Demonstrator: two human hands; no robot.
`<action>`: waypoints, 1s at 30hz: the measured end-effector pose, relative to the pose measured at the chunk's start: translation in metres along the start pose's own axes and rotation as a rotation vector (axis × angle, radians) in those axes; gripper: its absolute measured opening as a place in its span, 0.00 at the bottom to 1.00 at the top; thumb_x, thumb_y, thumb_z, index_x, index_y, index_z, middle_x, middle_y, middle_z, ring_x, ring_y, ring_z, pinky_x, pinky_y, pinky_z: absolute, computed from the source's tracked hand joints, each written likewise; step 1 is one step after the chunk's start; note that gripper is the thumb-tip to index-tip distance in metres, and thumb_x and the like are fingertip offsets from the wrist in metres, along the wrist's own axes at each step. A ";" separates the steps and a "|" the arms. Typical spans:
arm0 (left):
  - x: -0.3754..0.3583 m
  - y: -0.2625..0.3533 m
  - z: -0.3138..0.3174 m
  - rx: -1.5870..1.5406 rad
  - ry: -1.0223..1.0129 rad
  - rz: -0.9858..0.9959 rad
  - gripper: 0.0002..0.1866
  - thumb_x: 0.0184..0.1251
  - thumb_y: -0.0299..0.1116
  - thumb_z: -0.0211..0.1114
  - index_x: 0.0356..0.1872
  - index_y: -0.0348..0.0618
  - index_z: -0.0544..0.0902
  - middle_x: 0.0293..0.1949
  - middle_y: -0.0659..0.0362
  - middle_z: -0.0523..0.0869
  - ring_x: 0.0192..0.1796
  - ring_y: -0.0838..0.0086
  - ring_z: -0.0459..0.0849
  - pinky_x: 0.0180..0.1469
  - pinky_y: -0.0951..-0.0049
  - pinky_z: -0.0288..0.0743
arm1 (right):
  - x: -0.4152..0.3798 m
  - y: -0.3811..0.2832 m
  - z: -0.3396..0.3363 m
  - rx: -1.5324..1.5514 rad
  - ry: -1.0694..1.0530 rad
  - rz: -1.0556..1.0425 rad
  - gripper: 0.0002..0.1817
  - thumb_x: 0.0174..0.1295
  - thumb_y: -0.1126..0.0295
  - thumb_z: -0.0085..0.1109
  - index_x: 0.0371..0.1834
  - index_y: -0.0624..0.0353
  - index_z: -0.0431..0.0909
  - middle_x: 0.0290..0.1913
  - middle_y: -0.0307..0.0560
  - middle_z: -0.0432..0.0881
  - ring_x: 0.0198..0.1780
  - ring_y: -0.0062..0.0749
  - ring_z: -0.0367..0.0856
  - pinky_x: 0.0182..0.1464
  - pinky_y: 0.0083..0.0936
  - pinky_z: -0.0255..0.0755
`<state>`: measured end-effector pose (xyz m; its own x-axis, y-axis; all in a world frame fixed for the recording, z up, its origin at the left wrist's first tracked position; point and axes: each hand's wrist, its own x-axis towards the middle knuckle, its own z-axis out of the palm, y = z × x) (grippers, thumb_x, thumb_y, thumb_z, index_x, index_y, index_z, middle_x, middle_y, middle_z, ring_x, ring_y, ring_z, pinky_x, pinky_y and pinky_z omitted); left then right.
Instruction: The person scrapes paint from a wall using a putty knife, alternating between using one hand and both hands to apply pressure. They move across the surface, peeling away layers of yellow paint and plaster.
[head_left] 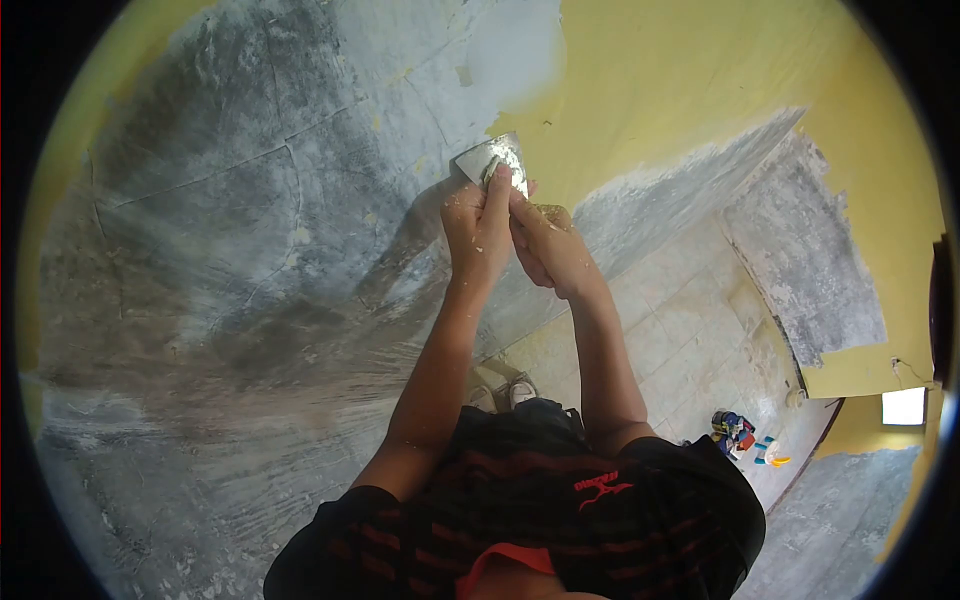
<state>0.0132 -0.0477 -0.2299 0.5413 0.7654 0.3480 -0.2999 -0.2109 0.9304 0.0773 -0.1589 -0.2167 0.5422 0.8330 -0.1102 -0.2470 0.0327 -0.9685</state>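
Observation:
Both of my hands are together on a metal scraper (pixel 490 155) with a wide flat blade. Its blade lies at the wall, near the border between bare grey plaster (pixel 250 190) and yellow paint (pixel 680 80). My left hand (pixel 474 232) is closed at the base of the blade, its thumb stretched along the metal. My right hand (pixel 550 243) is wrapped close beside it, with fingers curled where the handle would be; the handle itself is hidden. Pale flakes stick to my hands and forearms.
Tiled floor (pixel 670 330) runs along the wall's foot, with my shoes (pixel 520 390) on it. To the right lie a pile of coloured items (pixel 733 432) and a white container (pixel 766 450) with something yellow. A cord hangs from a wall outlet (pixel 896 362).

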 end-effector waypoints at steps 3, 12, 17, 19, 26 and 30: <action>0.001 -0.003 -0.002 0.015 -0.055 -0.021 0.25 0.87 0.41 0.62 0.31 0.29 0.87 0.31 0.52 0.93 0.35 0.77 0.89 0.36 0.74 0.81 | 0.000 -0.001 0.004 -0.006 0.014 -0.005 0.32 0.85 0.45 0.52 0.20 0.48 0.66 0.13 0.29 0.62 0.12 0.15 0.56 0.13 0.22 0.48; 0.009 0.011 0.010 -0.055 0.006 0.019 0.27 0.85 0.43 0.65 0.26 0.29 0.85 0.23 0.57 0.89 0.27 0.80 0.83 0.29 0.72 0.77 | 0.008 0.000 0.004 0.026 0.026 -0.076 0.31 0.85 0.45 0.53 0.21 0.49 0.68 0.13 0.30 0.63 0.11 0.15 0.56 0.13 0.21 0.48; 0.025 0.045 0.018 -0.009 -0.001 0.111 0.26 0.85 0.43 0.65 0.24 0.35 0.83 0.21 0.65 0.80 0.25 0.84 0.75 0.28 0.75 0.71 | 0.020 -0.037 0.002 0.010 -0.031 -0.235 0.31 0.85 0.45 0.52 0.21 0.48 0.67 0.13 0.30 0.63 0.11 0.15 0.56 0.14 0.21 0.48; 0.024 0.043 0.016 0.010 -0.020 0.082 0.26 0.85 0.43 0.66 0.23 0.35 0.82 0.21 0.66 0.79 0.25 0.85 0.73 0.27 0.76 0.69 | 0.011 -0.032 0.002 -0.028 -0.005 -0.201 0.31 0.85 0.45 0.52 0.21 0.48 0.67 0.13 0.29 0.63 0.11 0.15 0.56 0.14 0.21 0.48; -0.001 -0.001 0.007 -0.008 0.022 0.007 0.27 0.85 0.44 0.65 0.24 0.35 0.84 0.21 0.64 0.81 0.26 0.84 0.77 0.27 0.74 0.71 | 0.007 0.012 0.003 0.035 0.014 -0.088 0.30 0.85 0.46 0.51 0.22 0.48 0.67 0.14 0.28 0.62 0.11 0.14 0.55 0.14 0.21 0.48; 0.003 0.019 0.004 -0.068 -0.064 -0.067 0.25 0.85 0.43 0.66 0.24 0.38 0.83 0.21 0.67 0.79 0.24 0.85 0.74 0.26 0.76 0.66 | 0.009 0.003 -0.002 0.044 -0.003 -0.049 0.29 0.86 0.47 0.51 0.22 0.48 0.67 0.14 0.28 0.62 0.12 0.14 0.55 0.13 0.20 0.48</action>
<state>0.0122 -0.0521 -0.2113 0.6106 0.7353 0.2940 -0.3130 -0.1170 0.9425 0.0827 -0.1525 -0.2209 0.5523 0.8313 -0.0625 -0.2552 0.0971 -0.9620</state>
